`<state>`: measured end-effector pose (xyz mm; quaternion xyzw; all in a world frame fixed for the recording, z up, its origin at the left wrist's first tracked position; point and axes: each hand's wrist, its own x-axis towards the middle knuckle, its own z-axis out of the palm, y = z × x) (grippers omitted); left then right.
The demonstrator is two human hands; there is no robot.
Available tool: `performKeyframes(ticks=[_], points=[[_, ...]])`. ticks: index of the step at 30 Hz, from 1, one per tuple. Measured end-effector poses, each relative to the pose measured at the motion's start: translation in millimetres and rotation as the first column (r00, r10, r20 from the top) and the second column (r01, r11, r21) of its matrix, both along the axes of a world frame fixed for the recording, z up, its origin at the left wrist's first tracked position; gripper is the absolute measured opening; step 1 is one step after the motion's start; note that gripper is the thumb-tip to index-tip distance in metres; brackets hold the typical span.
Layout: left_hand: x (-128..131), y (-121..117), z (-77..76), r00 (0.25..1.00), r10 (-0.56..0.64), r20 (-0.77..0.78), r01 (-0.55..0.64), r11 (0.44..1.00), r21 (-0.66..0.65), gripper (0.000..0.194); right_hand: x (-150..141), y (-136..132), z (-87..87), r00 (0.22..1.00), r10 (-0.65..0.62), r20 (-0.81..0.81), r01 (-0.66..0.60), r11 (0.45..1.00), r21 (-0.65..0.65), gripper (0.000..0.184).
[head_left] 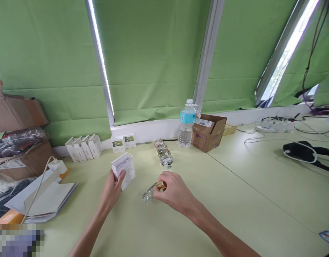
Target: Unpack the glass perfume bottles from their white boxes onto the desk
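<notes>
My left hand [111,191] grips a small white carton [124,170] with its top flap open, held upright just above the pale green table [234,200]. My right hand [173,191] is closed on a clear glass bottle with a gold cap [153,190], tilted with its base pointing left and low toward the table. The two hands are about a hand's width apart. Behind the right hand stands a short row of clear glass bottles [163,153].
Several white cartons [84,147] line the back left, two more [123,142] by the window ledge. A water bottle [186,124] and an open cardboard box [209,132] stand behind. Flat white sheets [44,198] and a charger cable lie left; cables and a black object [306,151] right.
</notes>
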<state>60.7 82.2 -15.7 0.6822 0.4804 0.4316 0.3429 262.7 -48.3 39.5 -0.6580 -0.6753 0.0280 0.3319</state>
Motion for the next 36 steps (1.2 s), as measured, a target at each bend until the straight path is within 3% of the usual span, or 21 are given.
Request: performKeyframes(ticks=[3, 6, 8, 9, 10, 12, 15, 17, 19, 22, 32, 36], points=[[-7, -6, 0.3, 0.999, 0.031, -0.018, -0.031, 1.0, -0.004, 0.066, 0, 0, -0.9, 1.0, 0.002, -0.001, -0.002, 1.0, -0.014, 0.024], [-14, -24, 9.6, 0.984, 0.176, -0.028, -0.172, 0.978, 0.122, 0.073, 0, 2, -2.4, 1.0, 0.004, 0.004, -0.004, 1.0, -0.031, 0.024], [-16, -38, 17.1, 0.957, 0.289, -0.018, -0.259, 0.884, 0.39, 0.059, 0, 2, -3.8, 1.0, 0.007, 0.008, -0.006, 0.999, -0.036, 0.024], [-17, -46, 19.9, 0.951, 0.308, 0.021, -0.271, 0.801, 0.534, 0.049, -1, 2, -4.6, 1.0, 0.009, 0.012, -0.009, 0.999, -0.036, 0.024], [-16, -53, 21.7, 0.959, 0.284, 0.021, -0.231, 0.734, 0.639, 0.04, -1, 3, -5.3, 1.0, 0.01, 0.016, -0.009, 0.999, -0.036, 0.024], [-13, -65, 21.9, 0.98, 0.162, -0.116, -0.03, 0.694, 0.72, 0.026, -2, 3, -6.7, 1.0, 0.013, 0.027, -0.012, 0.999, -0.036, 0.024], [-2, -79, 16.4, 0.899, -0.06, -0.435, 0.317, 0.773, 0.549, 0.027, -3, 2, -8.1, 1.0, 0.017, 0.027, -0.016, 0.999, -0.041, 0.022], [6, -86, 12.0, 0.845, -0.124, -0.52, 0.385, 0.816, 0.432, 0.04, -4, 1, -8.5, 1.0, 0.024, 0.02, -0.023, 0.999, -0.046, 0.021], [13, -89, 8.9, 0.819, -0.154, -0.552, 0.4, 0.843, 0.359, 0.044, -6, 0, -8.7, 0.999, 0.029, 0.02, -0.028, 0.998, -0.049, 0.02], [18, -91, 7.0, 0.81, -0.176, -0.559, 0.401, 0.862, 0.311, 0.028, -11, -1, -8.5, 0.998, 0.047, 0.031, -0.045, 0.998, -0.052, 0.02], [18, -91, 2.3, 0.847, -0.208, -0.49, 0.391, 0.868, 0.306, 0.023, -15, -10, -5.4, 0.994, 0.107, 0.027, -0.104, 0.989, -0.107, 0.006], [18, -91, 2.3, 0.85, -0.205, -0.486, 0.386, 0.87, 0.309, 0.024, -16, -12, -2.2, 0.986, 0.159, -0.039, -0.163, 0.978, -0.132, 0.022]])
